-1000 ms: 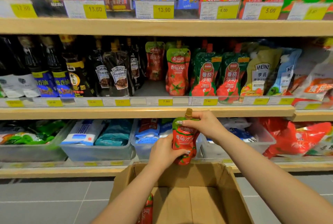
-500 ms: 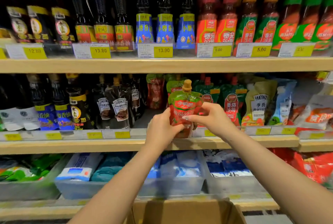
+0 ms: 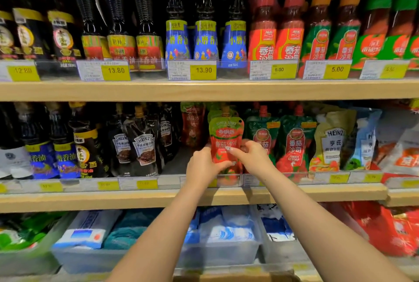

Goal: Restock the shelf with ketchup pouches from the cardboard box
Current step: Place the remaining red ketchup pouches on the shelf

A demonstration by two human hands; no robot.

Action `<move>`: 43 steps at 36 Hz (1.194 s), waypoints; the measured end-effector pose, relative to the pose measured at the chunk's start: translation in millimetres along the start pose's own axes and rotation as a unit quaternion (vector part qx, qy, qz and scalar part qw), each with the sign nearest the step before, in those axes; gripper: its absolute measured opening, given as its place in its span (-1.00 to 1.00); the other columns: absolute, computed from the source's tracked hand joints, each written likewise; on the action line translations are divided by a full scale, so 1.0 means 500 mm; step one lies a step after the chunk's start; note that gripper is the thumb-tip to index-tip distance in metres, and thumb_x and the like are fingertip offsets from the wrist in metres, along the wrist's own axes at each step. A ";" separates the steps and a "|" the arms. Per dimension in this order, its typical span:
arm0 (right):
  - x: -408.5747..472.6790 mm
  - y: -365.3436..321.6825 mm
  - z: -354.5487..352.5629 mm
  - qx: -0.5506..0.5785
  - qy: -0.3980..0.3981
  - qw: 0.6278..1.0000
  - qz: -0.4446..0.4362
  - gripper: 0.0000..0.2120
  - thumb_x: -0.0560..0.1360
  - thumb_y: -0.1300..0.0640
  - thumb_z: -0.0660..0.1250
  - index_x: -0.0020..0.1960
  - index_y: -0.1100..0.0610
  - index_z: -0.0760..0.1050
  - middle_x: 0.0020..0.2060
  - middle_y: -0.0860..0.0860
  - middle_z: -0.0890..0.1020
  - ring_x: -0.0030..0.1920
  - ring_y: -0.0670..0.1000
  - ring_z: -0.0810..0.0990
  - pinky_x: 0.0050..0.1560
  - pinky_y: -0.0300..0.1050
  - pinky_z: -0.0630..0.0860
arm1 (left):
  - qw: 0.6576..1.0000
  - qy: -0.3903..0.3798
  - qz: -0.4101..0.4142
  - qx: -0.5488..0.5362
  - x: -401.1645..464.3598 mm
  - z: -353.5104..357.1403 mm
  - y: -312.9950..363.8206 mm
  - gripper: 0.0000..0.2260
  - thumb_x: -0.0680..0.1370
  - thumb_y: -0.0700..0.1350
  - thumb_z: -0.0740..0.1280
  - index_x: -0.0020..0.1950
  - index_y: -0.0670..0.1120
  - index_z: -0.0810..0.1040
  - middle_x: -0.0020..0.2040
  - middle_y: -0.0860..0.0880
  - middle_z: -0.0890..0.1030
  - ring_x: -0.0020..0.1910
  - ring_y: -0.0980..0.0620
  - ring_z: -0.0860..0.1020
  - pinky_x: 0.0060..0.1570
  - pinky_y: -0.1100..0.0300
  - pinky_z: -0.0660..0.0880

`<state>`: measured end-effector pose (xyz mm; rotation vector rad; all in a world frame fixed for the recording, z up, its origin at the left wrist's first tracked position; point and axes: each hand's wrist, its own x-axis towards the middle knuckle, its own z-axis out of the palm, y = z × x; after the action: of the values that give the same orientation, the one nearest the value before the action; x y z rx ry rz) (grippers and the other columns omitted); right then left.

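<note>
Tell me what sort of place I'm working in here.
Most likely a grocery store's condiment aisle: wooden shelves stocked with rows of sauce bottles, yellow price tags along the edges, and both hands setting a ketchup pouch on the middle shelf.

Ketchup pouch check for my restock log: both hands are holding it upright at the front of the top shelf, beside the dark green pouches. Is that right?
Not quite: the head view shows the ketchup pouch on the middle shelf, not the top one. The left hand and right hand both hold it upright, beside the dark green pouches.

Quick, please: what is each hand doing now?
Left hand: holds the ketchup pouch at its lower left.
Right hand: pinches the same pouch from the right.
</note>
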<state>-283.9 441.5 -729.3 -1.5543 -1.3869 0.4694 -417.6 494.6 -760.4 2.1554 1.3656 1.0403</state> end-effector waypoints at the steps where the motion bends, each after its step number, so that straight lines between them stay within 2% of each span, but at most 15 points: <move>1: 0.002 0.003 0.003 -0.002 0.001 1.000 0.005 -0.75 0.48 0.04 0.33 0.10 0.14 0.52 -0.11 -0.01 0.62 -0.12 -0.05 0.57 -0.14 -0.19 0.45 | 1.000 -0.006 -0.002 0.004 0.002 0.001 -0.001 -0.49 0.28 0.27 0.47 0.00 -0.09 0.54 -0.13 -0.05 0.63 -0.12 -0.04 0.59 -0.15 0.01 0.56; 3: 0.005 0.005 0.005 -0.006 0.003 1.000 0.010 -0.72 0.48 0.03 0.32 0.12 0.15 0.52 -0.04 0.04 0.64 -0.05 0.00 0.58 -0.06 -0.13 0.47 | 1.000 -0.012 -0.004 0.011 0.007 0.002 -0.002 -0.48 0.28 0.27 0.46 0.00 -0.09 0.54 -0.12 -0.05 0.63 -0.12 -0.04 0.59 -0.16 0.01 0.56; 7: 0.006 0.003 0.009 -0.019 0.005 1.000 0.023 -0.70 0.49 0.00 0.31 0.14 0.16 0.50 0.01 0.06 0.64 -0.03 0.00 0.58 -0.07 -0.12 0.46 | 1.000 -0.015 -0.004 0.019 0.007 0.004 -0.007 -0.47 0.29 0.27 0.46 0.05 -0.07 0.52 -0.09 -0.04 0.64 -0.10 -0.04 0.60 -0.17 0.04 0.55; 11: -0.012 -0.001 0.004 -0.045 -0.012 0.999 0.024 -0.58 0.50 -0.01 0.29 0.27 0.20 0.41 0.15 0.08 0.58 0.07 -0.03 0.53 -0.07 -0.23 0.41 | 1.000 -0.018 -0.005 0.009 0.000 0.000 -0.007 -0.46 0.29 0.27 0.45 0.09 -0.05 0.49 -0.06 -0.01 0.64 -0.07 -0.01 0.60 -0.12 0.00 0.58; 15: -0.067 -0.003 -0.011 -0.069 0.016 0.997 -0.013 -0.47 0.49 0.02 0.32 0.39 0.18 0.29 0.31 0.08 0.47 0.28 0.00 0.45 0.18 -0.23 0.37 | 0.999 0.043 0.011 -0.027 -0.033 -0.023 -0.018 -0.43 0.33 0.23 0.45 0.19 -0.08 0.45 0.03 -0.02 0.63 0.00 0.02 0.60 -0.04 0.04 0.57; 18: -0.133 0.006 -0.011 -0.045 0.029 0.997 -0.064 -0.55 0.47 0.04 0.35 0.32 0.11 0.38 0.19 -0.05 0.53 0.17 -0.13 0.48 -0.01 -0.59 0.33 | 0.991 0.098 0.065 -0.065 -0.095 -0.044 -0.047 -0.55 0.44 0.10 0.41 0.23 -0.07 0.45 0.14 -0.01 0.59 0.13 0.07 0.54 0.11 0.13 0.50; 21: -0.202 0.030 0.011 0.003 -0.008 0.997 -0.081 -0.72 0.46 0.09 0.36 0.15 -0.08 0.46 0.00 -0.21 0.54 0.01 -0.31 0.49 -0.14 -0.66 0.32 | 0.988 0.107 0.088 -0.061 -0.183 -0.060 -0.094 -0.66 0.49 0.06 0.36 0.22 -0.01 0.46 0.13 0.08 0.57 0.12 0.14 0.52 0.10 0.24 0.45; 23: -0.239 0.064 0.046 0.004 -0.044 0.997 -0.063 -0.74 0.46 0.12 0.37 0.13 -0.02 0.49 -0.04 -0.16 0.57 -0.03 -0.33 0.51 -0.13 -0.62 0.35 | 0.992 0.089 0.080 -0.047 -0.247 -0.059 -0.135 -0.68 0.50 0.02 0.36 0.22 -0.02 0.47 0.12 0.10 0.56 0.11 0.14 0.52 0.09 0.24 0.46; 25: -0.277 0.107 0.091 -0.015 -0.094 0.995 -0.019 -0.71 0.46 0.13 0.37 0.17 0.11 0.48 -0.01 -0.07 0.59 0.00 -0.18 0.55 -0.05 -0.51 0.41 | 0.997 0.051 0.054 -0.034 -0.318 -0.049 -0.185 -0.67 0.50 -0.01 0.36 0.23 -0.04 0.47 0.14 0.08 0.56 0.14 0.12 0.52 0.12 0.24 0.44; 28: -0.337 0.172 0.154 -0.018 -0.170 0.984 0.042 -0.71 0.47 0.14 0.36 0.17 0.16 0.47 -0.02 0.04 0.60 0.02 -0.06 0.57 0.05 -0.30 0.46 | 0.999 0.021 0.018 0.019 -0.419 -0.036 -0.268 -0.67 0.49 -0.03 0.38 0.21 -0.11 0.50 0.12 0.03 0.58 0.10 0.11 0.53 0.08 0.34 0.38; 31: -0.384 0.219 0.208 0.002 -0.220 0.971 0.095 -0.72 0.45 0.17 0.38 0.13 0.18 0.47 -0.10 0.08 0.60 -0.12 -0.04 0.59 -0.03 -0.31 0.47 | 0.999 -0.024 -0.031 0.018 -0.500 -0.028 -0.344 -0.65 0.48 -0.06 0.40 0.23 -0.13 0.48 0.12 0.03 0.56 0.11 0.06 0.53 0.12 0.37 0.34; 34: -0.413 0.248 0.256 0.006 -0.245 0.958 0.151 -0.73 0.43 0.20 0.40 0.10 0.23 0.50 -0.16 0.06 0.57 -0.27 -0.09 0.51 -0.12 -0.26 0.49 | 0.997 -0.063 -0.050 0.012 -0.561 -0.021 -0.399 -0.59 0.49 0.01 0.36 0.31 0.01 0.37 0.26 0.12 0.42 0.26 0.13 0.42 0.27 0.48 0.19; 37: -0.430 0.275 0.296 -0.007 -0.269 0.949 0.165 -0.75 0.43 0.21 0.40 0.08 0.26 0.51 -0.19 0.09 0.56 -0.37 -0.17 0.44 -0.24 -0.47 0.41 | 0.992 -0.107 -0.070 0.009 -0.599 -0.010 -0.436 -0.47 0.50 0.05 0.34 0.41 0.00 0.25 0.39 0.07 0.30 0.39 0.13 0.29 0.39 0.31 0.16; 39: -0.434 0.289 0.317 -0.017 -0.280 0.945 0.168 -0.77 0.44 0.21 0.38 0.08 0.26 0.51 -0.20 0.09 0.54 -0.37 -0.18 0.41 -0.33 -0.50 0.34 | 0.989 -0.127 -0.080 0.012 -0.608 0.000 -0.449 -0.45 0.52 0.04 0.32 0.46 -0.04 0.21 0.45 0.03 0.27 0.43 0.08 0.26 0.43 0.22 0.16; 43: -0.438 0.309 0.357 -0.032 -0.301 0.934 0.190 -0.73 0.47 0.16 0.35 0.13 0.25 0.50 -0.13 0.11 0.59 -0.18 -0.07 0.48 -0.29 -0.50 0.33 | 0.983 -0.163 -0.082 -0.020 -0.600 0.007 -0.455 -0.48 0.59 0.00 0.20 0.51 -0.03 0.11 0.49 0.03 0.23 0.46 0.14 0.21 0.45 0.09 0.18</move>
<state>-402.8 330.1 -1006.8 -1.8251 -1.5516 1.2297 -628.0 331.0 -1026.5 2.0323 1.3250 0.6158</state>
